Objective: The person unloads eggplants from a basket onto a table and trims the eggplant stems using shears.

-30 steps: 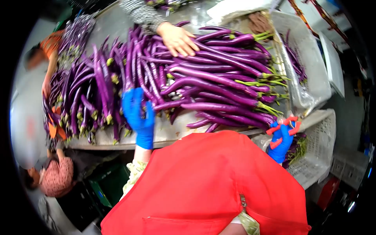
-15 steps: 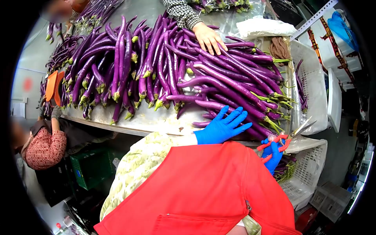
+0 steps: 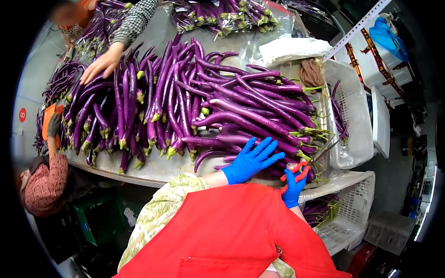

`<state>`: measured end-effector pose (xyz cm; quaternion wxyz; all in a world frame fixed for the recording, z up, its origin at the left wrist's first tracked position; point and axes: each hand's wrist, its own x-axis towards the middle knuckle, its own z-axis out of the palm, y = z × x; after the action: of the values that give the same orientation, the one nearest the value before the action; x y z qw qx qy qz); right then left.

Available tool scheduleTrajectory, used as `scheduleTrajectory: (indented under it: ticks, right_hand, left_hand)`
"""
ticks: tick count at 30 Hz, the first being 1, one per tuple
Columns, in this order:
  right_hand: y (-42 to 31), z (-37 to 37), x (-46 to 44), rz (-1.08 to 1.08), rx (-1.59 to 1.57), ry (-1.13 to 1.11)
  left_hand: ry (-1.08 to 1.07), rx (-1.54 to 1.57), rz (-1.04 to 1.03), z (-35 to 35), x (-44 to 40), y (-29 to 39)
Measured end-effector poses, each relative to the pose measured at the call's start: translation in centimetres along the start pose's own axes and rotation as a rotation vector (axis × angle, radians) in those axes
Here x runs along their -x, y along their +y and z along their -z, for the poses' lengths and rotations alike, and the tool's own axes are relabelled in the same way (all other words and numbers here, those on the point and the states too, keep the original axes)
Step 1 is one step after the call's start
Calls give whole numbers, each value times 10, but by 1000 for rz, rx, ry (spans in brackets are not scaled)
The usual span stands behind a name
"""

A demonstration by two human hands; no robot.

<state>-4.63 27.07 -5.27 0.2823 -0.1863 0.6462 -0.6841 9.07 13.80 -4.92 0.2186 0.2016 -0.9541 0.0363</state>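
Long purple eggplants (image 3: 252, 109) lie in a thick layer on the metal table, many of their green stems pointing right. On the near edge of this pile rests my left hand (image 3: 252, 161), in a blue glove, its fingers spread and holding nothing. My right hand (image 3: 293, 187), also gloved in blue, is closed around red-handled scissors (image 3: 302, 171). Their metal blades point up and right, close beside the cut-end side of the pile. Whether the blades touch a stem I cannot tell.
Across the table a co-worker's bare hand (image 3: 104, 64) reaches over the left eggplants. Another person's gloved hand (image 3: 54, 125) is beside an orange object (image 3: 47, 121). Bagged eggplants (image 3: 222, 16) lie at the back. White crates (image 3: 354, 160) (image 3: 364, 194) stand at right, a brown cloth (image 3: 309, 73) nearby.
The co-worker's bare hand has moved from the right-hand pile to the left. My right hand has brought the scissors nearer the stems and my left hand. The whole view has shifted somewhat.
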Motion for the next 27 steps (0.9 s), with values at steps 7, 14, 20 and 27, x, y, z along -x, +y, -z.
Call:
scheduleTrajectory:
  ticks: [7,14,20,27]
  right_hand:
    - [-15,-18,-21,59,-50,-24]
    - [13,10,-27,-1,152,19]
    - [14,0,-24,103,154,37]
    - [43,24,-31,141,155,-42]
  left_hand:
    - [105,100,-13,-18,-17,-10]
    - [127,99,-57,-6,-9,-8]
    - [194,166,-36,-13,-4,-7]
    - [28,141,-4,-5,-3,-4]
